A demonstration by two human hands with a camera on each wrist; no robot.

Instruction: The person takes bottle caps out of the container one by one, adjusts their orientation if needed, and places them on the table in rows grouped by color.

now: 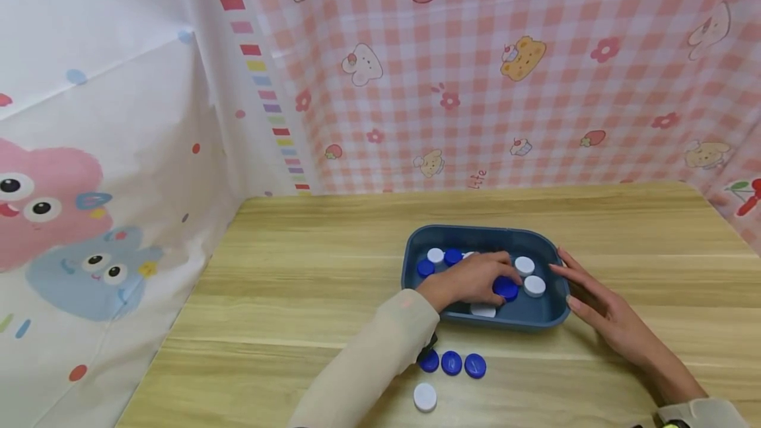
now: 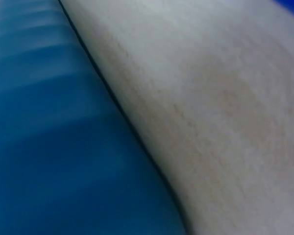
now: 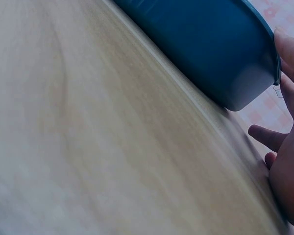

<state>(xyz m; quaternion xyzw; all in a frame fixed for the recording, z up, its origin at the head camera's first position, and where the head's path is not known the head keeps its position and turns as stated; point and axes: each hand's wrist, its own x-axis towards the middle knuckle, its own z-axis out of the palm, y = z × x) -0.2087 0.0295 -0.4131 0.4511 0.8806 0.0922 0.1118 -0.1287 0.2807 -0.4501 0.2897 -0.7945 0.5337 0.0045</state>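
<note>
A dark blue tray [image 1: 547, 312] with rounded corners holds several blue and white bottle caps. My left hand [image 1: 470, 277] reaches into it over the near left side, thumb and forefinger around a blue bottle cap [image 1: 506, 289]. Two white bottle caps [image 1: 534, 286] lie to the right of that cap. Part of another white cap [image 1: 483, 310] shows below the palm. At the tray's right end is my right hand [image 1: 618, 319], its fairly straight fingers touching the rim. In the right wrist view, the right thumb [image 3: 289, 49] meets the tray rim [image 3: 278, 71].
In front of the tray, three blue caps [image 1: 452, 362] lie in a row on the wooden table [image 1: 285, 309], the leftmost partly behind my left wrist. A single white cap [image 1: 425, 397] lies nearer. A pink checked cloth [image 1: 410, 131] hangs behind the table.
</note>
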